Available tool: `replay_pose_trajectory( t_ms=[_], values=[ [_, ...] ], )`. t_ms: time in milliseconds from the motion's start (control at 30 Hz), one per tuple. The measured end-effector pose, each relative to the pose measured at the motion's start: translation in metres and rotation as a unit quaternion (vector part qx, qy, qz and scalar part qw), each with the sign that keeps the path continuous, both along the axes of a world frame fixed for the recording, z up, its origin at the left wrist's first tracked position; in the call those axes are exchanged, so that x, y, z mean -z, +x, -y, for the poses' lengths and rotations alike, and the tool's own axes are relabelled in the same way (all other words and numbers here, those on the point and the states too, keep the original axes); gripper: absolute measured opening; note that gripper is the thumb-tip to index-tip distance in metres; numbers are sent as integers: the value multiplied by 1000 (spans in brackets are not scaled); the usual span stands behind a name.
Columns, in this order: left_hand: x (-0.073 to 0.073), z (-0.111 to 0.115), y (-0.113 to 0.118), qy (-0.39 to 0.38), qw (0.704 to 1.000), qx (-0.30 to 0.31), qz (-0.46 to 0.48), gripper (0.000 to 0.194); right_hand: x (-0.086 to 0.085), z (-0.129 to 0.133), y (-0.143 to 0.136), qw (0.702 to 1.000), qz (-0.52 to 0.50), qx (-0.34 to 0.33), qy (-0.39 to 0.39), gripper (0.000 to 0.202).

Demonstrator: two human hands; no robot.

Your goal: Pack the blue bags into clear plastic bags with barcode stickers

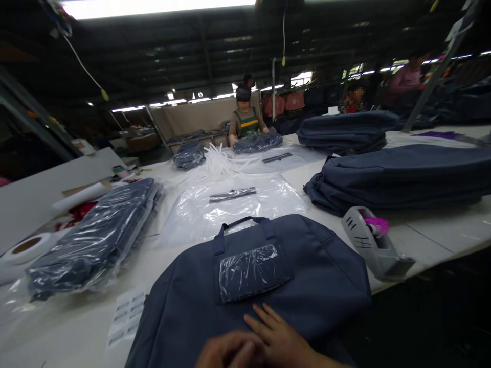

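Observation:
A dark blue bag (318, 271) lies flat at the table's near edge, its carry handle (241, 223) pointing away from me. On its front sits a rectangular patch (251, 272) covered in shiny clear plastic. My right hand (282, 337) rests on the bag below this patch, fingers stretched out, palm down. Just to its left, my left hand (230, 350) is curled in and partly cut off by the bottom edge; whatever is between its fingers, if anything, is hidden. A sheet of printed labels (126, 317) lies left of the bag.
A grey tape dispenser (368, 245) stands right of the bag. Behind lie clear plastic bags (264, 204). Plastic-wrapped bags (95, 240) are stacked left, near a white roll (28, 248); stacked blue bags (402, 176) lie right. A person (247, 120) works across the table.

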State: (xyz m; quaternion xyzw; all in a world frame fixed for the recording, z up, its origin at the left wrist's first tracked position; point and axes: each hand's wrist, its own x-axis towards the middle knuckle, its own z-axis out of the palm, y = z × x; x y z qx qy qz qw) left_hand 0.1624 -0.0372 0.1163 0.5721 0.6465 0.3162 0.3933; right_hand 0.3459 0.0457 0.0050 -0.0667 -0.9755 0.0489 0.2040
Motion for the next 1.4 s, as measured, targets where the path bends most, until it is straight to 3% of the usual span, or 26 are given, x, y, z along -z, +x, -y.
replay_pose_trajectory(
  t_ms=[100, 200, 267, 333, 400, 467, 567, 633, 700, 767, 900, 967, 1100, 1167, 1267, 1333, 1400],
  values=[
    [9, -39, -11, 106, 983, -4, -152, 40, -24, -3, 6, 996, 58, -27, -58, 45],
    [45, -74, -15, 189, 901, 37, -389, 52, -70, -25, 9, 982, 96, -75, -142, 31],
    [73, -84, -15, 200, 862, 60, -462, 57, -98, -53, 5, 983, 67, -31, -168, 28],
    [92, -84, -14, 210, 840, 64, -496, 59, -113, -89, -2, 989, 9, 71, -129, 35],
    [99, -79, -14, 220, 828, 58, -513, 60, -105, -127, -9, 982, -16, 177, -68, 50],
    [95, -74, -14, 226, 819, 56, -523, 62, -79, -157, -10, 962, 9, 268, -47, 59],
    [85, -70, -12, 234, 806, 59, -541, 61, -35, -178, -4, 946, 55, 317, -46, 61],
    [82, -70, -11, 240, 796, 55, -553, 61, -22, -181, -1, 943, 69, 322, -49, 62],
    [83, -70, -10, 249, 788, 48, -561, 62, -27, -184, -3, 941, 81, 322, -66, 62],
    [85, -71, -10, 259, 784, 44, -562, 62, -43, -195, -14, 934, 86, 333, -98, 63],
    [88, -71, -12, 272, 786, 36, -555, 62, -69, -239, -54, 877, 135, 379, -263, 75],
    [89, -72, -13, 280, 788, 32, -547, 63, -72, -263, -74, 855, 160, 370, -327, 78],
    [95, -77, -16, 301, 783, 30, -544, 63, -79, -279, -94, 860, 140, 304, -385, 61],
    [97, -80, -18, 313, 777, 30, -545, 62, -90, -268, -88, 870, 88, 247, -417, 49],
    [97, -79, -20, 312, 785, 43, -533, 65, -109, -235, -60, 886, -8, 86, -455, 35],
    [96, -73, -23, 291, 820, 38, -492, 68, -116, -208, -36, 899, 16, -2, -438, 27],
    [92, -65, -26, 278, 862, -14, -423, 68, -116, -185, -17, 918, 72, -30, -388, 22]
  ],
)
